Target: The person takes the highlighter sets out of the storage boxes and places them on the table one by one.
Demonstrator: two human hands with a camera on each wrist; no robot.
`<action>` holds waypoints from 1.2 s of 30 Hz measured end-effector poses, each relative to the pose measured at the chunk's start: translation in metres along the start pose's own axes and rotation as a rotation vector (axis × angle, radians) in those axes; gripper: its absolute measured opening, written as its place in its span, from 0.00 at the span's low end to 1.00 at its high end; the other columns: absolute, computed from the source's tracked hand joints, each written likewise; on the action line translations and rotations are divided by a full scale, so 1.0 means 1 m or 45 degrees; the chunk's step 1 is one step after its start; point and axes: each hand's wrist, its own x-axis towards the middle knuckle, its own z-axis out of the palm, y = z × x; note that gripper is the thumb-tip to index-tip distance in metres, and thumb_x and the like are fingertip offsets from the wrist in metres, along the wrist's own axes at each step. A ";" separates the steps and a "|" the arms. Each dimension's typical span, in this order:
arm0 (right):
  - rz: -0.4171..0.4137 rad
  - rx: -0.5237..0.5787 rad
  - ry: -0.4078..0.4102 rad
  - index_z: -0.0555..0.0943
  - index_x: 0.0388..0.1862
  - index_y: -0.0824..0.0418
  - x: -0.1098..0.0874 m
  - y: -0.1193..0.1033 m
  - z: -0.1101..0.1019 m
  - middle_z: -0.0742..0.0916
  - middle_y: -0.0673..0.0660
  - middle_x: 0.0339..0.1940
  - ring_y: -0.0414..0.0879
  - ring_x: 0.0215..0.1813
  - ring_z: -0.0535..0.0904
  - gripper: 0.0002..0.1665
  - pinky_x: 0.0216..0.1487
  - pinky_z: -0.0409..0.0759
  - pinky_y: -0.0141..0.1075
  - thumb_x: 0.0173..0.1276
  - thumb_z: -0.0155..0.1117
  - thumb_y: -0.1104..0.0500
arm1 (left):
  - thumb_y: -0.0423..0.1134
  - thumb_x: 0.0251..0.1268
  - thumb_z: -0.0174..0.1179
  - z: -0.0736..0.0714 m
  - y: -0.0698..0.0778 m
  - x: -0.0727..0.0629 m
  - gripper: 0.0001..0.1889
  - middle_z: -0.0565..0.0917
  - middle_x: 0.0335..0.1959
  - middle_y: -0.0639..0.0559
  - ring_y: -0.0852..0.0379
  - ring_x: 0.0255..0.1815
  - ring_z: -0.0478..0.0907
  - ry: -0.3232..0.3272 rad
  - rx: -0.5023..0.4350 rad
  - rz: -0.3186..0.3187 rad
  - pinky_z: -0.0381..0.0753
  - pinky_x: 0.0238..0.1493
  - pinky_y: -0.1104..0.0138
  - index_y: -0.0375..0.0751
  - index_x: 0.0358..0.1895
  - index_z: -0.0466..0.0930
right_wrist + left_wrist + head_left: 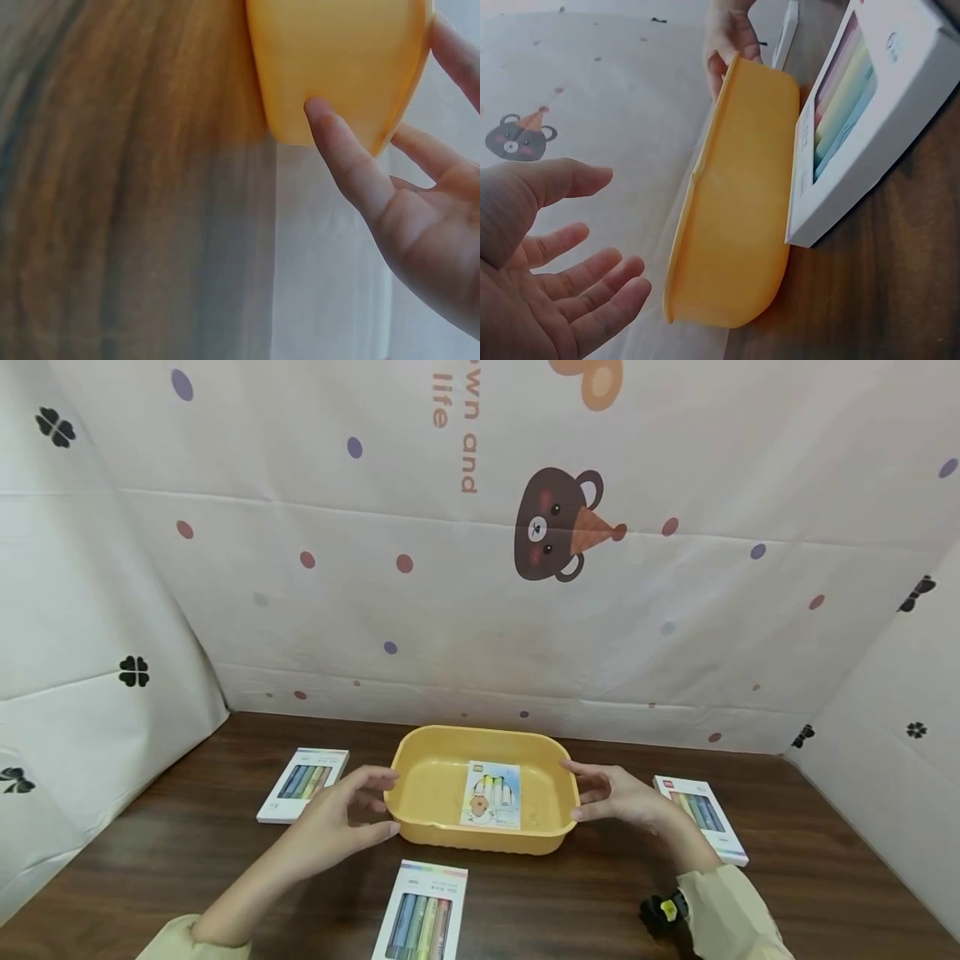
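Note:
A yellow plastic basin (420,836) rests on the table, with a small white box printed with pens (491,795) lying flat inside. At its left end is my left hand (347,814), thumb and fingers spread; the left wrist view shows a gap between this hand (562,262) and the basin (735,195). My right hand (622,797) is at the right end, fingertips at the rim. In the right wrist view, one extended finger of that hand (427,217) lies against the basin's outer wall (330,60).
Windowed white boxes of coloured pens lie around the basin: one at left (303,785), one at right (701,818), one in front (422,910). A black strap-like item (660,914) is beside the right sleeve. Patterned white cloth (450,610) hangs behind the dark wooden table (555,902).

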 end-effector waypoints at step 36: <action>-0.094 -0.383 0.190 0.62 0.64 0.74 0.026 -0.037 0.020 0.69 0.72 0.62 0.66 0.59 0.68 0.41 0.58 0.69 0.49 0.54 0.69 0.62 | 0.39 0.52 0.66 0.001 -0.036 0.062 0.29 0.74 0.54 0.41 0.45 0.52 0.73 0.070 0.185 -0.194 0.77 0.44 0.55 0.39 0.59 0.67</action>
